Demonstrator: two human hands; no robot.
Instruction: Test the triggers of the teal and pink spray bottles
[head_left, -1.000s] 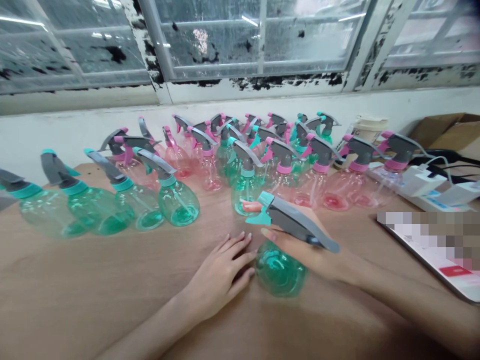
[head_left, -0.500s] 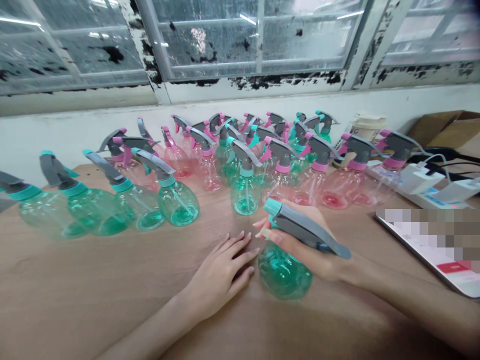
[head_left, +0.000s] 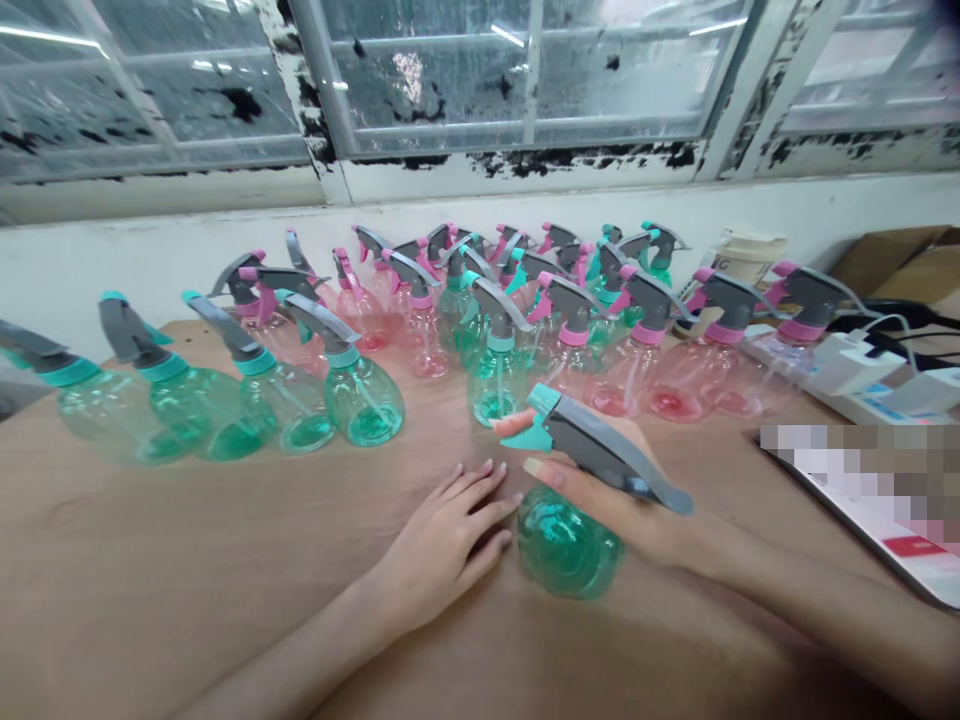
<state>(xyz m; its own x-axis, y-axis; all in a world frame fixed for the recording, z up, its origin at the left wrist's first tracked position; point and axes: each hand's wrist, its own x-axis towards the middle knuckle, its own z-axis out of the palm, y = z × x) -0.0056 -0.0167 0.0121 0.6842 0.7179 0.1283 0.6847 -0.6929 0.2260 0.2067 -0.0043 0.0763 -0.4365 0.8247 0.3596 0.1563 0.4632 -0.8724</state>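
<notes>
A green spray bottle (head_left: 570, 545) with a grey and teal trigger head stands on the wooden table in front of me. My right hand (head_left: 615, 485) is wrapped round its neck, thumb on the near side and a fingertip showing beyond the teal trigger; the other fingers are mostly hidden. My left hand (head_left: 454, 540) lies flat on the table, fingers spread, its fingertips close beside the bottle's left side. Just beyond stands another green spray bottle (head_left: 499, 385).
Several green spray bottles (head_left: 365, 405) line the left side. Pink spray bottles (head_left: 615, 375) crowd the middle and right. A tablet-like device (head_left: 862, 520), partly blurred out, lies at right, below a power strip (head_left: 847, 400) with chargers. Behind are a lidded cup (head_left: 750, 255) and a cardboard box (head_left: 892, 265).
My right hand's fingers have loosened and shifted at the bottle's neck, so the teal trigger now shows. My left hand stays flat. The view has swung slightly left.
</notes>
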